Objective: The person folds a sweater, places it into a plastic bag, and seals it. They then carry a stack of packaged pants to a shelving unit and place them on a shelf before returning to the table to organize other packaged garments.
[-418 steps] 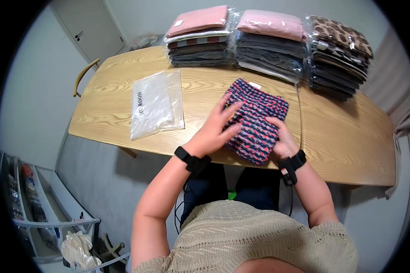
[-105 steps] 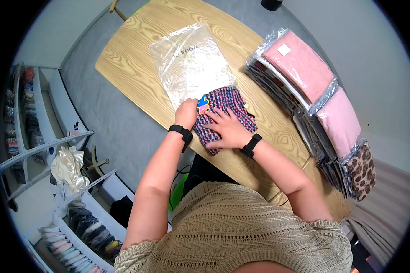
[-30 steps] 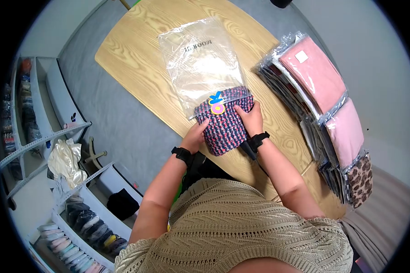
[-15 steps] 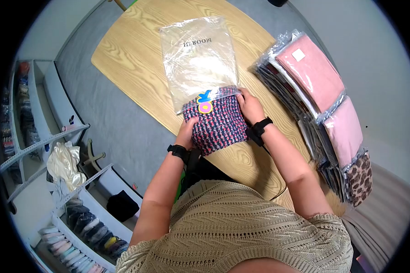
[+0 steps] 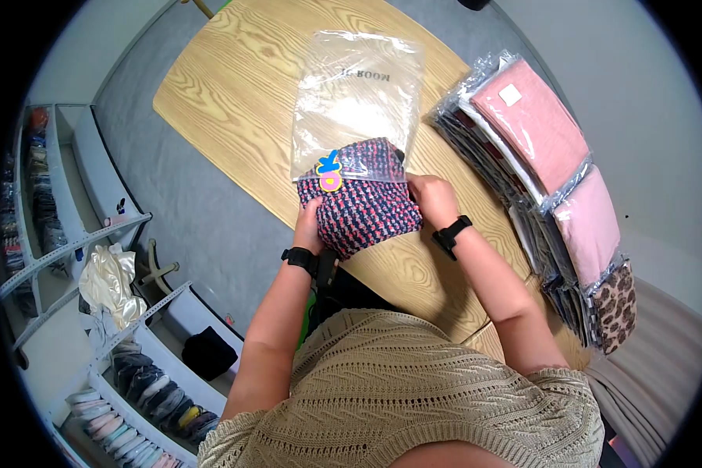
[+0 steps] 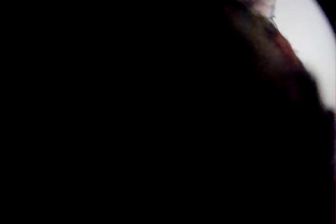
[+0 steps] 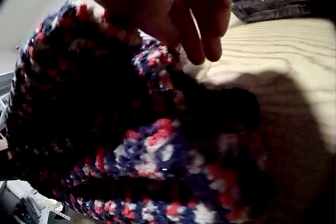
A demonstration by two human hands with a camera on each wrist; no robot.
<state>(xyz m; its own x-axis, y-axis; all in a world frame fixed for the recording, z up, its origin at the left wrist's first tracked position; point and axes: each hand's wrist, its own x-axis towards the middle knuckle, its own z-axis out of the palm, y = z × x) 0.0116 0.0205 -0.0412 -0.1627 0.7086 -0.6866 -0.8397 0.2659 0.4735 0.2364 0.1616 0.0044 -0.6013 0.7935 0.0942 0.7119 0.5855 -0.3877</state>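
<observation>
A folded chunky-knit garment [image 5: 370,214], flecked navy, pink and white, lies at the table's near edge with a blue, pink and yellow patch [image 5: 331,179]. Its far part is under the clear film of a plastic bag [image 5: 355,101], whose mouth edge crosses the knit. My left hand [image 5: 308,226] grips the garment's left side, thumb on top and the other fingers hidden beneath. At the right corner of the bag's mouth, my right hand [image 5: 434,196] pinches the bag's edge with curled fingers. The right wrist view shows its fingers [image 7: 207,40] pointing down beside the knit; the left wrist view is mostly dark.
Bagged folded clothes [image 5: 534,129] stand in stacks along the table's right side, pink ones and a leopard print [image 5: 618,308] on top. The wooden table [image 5: 234,86] extends beyond the bag. Shelves [image 5: 78,234] with more bagged items stand at the left.
Since a second ago, the garment has shifted left and turned, its far part further under the bag. The right hand has moved from the knit's top to the bag's corner. Earlier, the bag lay apart.
</observation>
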